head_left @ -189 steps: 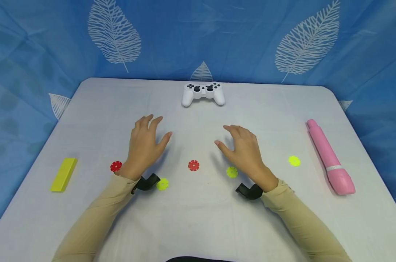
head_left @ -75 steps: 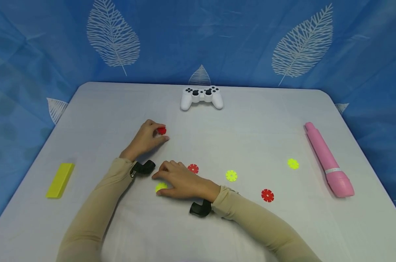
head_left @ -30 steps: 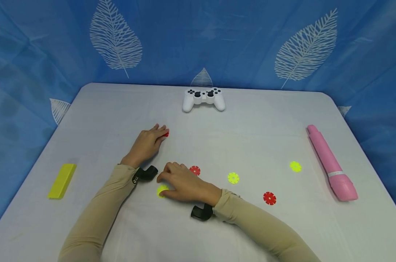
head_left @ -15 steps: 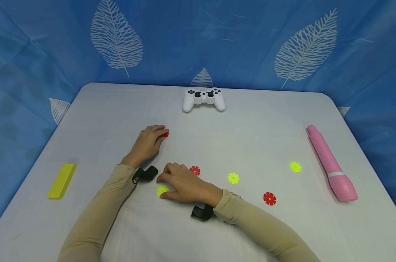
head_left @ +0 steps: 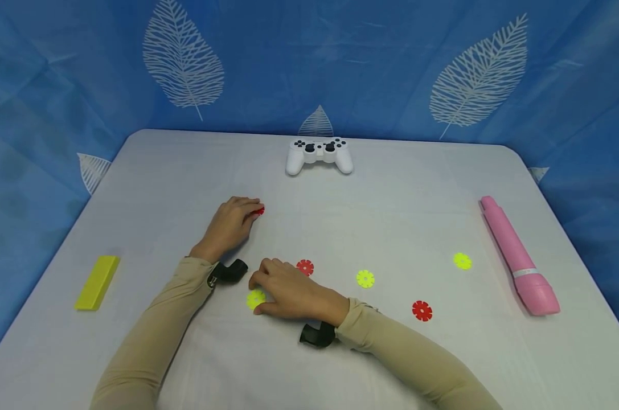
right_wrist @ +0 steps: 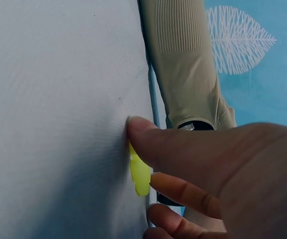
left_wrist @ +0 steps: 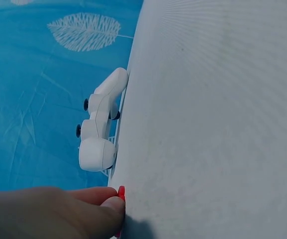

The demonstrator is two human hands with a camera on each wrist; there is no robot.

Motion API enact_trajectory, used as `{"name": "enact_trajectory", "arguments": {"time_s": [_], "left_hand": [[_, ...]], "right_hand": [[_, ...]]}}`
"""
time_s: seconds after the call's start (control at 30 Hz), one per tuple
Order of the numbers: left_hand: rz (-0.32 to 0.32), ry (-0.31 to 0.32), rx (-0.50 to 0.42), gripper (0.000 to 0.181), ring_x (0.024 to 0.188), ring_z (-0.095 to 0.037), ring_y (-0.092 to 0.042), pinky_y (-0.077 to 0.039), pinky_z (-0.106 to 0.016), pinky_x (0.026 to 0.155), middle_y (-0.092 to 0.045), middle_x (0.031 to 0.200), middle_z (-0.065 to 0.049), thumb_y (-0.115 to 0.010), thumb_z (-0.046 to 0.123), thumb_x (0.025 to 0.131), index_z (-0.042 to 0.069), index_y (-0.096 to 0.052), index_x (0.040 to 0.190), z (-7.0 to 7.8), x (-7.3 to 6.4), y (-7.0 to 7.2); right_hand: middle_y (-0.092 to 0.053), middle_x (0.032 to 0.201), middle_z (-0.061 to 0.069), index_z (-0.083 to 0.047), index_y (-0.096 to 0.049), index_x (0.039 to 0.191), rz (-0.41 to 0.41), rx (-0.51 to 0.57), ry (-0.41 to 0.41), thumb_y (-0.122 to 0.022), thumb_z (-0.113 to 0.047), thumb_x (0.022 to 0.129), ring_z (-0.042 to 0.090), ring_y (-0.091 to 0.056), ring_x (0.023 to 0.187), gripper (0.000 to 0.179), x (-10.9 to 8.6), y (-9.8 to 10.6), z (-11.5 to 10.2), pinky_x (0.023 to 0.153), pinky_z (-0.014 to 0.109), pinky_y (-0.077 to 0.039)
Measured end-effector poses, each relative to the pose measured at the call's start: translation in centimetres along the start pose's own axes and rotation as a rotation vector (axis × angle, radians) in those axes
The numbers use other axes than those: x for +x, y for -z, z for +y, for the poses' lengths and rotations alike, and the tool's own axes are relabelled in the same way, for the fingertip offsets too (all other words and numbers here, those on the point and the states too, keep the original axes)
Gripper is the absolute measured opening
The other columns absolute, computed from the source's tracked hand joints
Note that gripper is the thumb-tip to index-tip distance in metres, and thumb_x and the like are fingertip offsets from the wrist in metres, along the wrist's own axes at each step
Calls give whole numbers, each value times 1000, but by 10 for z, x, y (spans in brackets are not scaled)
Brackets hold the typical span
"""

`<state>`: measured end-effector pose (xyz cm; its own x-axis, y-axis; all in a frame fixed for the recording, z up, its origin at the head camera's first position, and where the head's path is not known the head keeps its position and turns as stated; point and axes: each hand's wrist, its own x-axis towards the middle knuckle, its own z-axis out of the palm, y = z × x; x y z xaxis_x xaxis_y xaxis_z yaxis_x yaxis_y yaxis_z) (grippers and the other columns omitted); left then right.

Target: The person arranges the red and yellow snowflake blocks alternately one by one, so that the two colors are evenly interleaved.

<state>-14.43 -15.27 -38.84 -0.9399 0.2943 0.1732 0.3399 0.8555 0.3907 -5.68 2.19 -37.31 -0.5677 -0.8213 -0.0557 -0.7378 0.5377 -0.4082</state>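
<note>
- Because the red disc (head_left: pixel 260 211) is so thin, your left hand (head_left: pixel 229 226) probably suits a fingertip pinch: thumb and forefinger nearly meet, with only the disc between them.
- It lies close to level in that pinch, low at the table (head_left: pixel 391 205); whether it touches, I cannot tell.
- Your right hand (head_left: pixel 291 293) arches round the yellow disc (head_left: pixel 255 299) — nearer you than the left grip — with thumb and forefinger parted by about its width. Its rim seems to set that span; whether the tips actually press it, I cannot tell.
- Just beside your right knuckles lies the middle red disc (head_left: pixel 304 267); the arched fingers, I'd judge, help you avoid it.
- Right of that grip, spread apart, are the near yellow disc (head_left: pixel 365 278), the outer red disc (head_left: pixel 422 311) and the far yellow disc (head_left: pixel 462 261).
- The controller (head_left: pixel 319 158) sits beyond both grips, the block (head_left: pixel 97 283) left of them, the umbrella (head_left: pixel 516 256) far right — apart from your fingers, so likely no hindrance.
</note>
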Motion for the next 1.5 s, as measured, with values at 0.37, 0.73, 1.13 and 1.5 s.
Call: {"name": "enact_trajectory", "arguments": {"time_s": [0.37, 0.73, 1.13, 1.5], "left_hand": [[6, -11, 6, 27, 115, -28, -51, -39, -48, 95, -59, 122, -10, -55, 11, 89, 6, -63, 115, -1, 1, -1], [3, 4, 7, 27, 115, -27, -51, -39, -47, 96, -59, 123, -9, -56, 12, 89, 7, -63, 115, -2, 0, -2], [6, -6, 5, 27, 114, -28, -52, -40, -47, 93, -60, 122, -9, -56, 12, 89, 7, -63, 115, -1, 0, 0], [5, -21, 12, 28, 115, -29, -51, -40, -48, 93, -59, 124, -10, -55, 13, 89, 7, -62, 116, -1, 0, 0]], "right_hand": [[-53, 100, -2, -15, -59, 106, -5, 88, -11, -70, -31, 78, 9, -49, 93, 34, 1, -1, -1, 80, 17, -40], [-55, 101, -2, -12, -55, 108, -60, 253, 35, -67, -17, 82, 3, -49, 86, 30, 2, -1, -4, 77, 7, -40], [-57, 96, -2, -17, -66, 106, -62, 280, 90, -62, -11, 85, 3, -48, 82, 23, 3, 0, -2, 72, 6, -37], [-60, 96, -4, -15, -67, 103, -71, 315, 73, -63, -11, 84, 1, -49, 81, 20, 5, 0, 0, 72, 6, -39]]}}
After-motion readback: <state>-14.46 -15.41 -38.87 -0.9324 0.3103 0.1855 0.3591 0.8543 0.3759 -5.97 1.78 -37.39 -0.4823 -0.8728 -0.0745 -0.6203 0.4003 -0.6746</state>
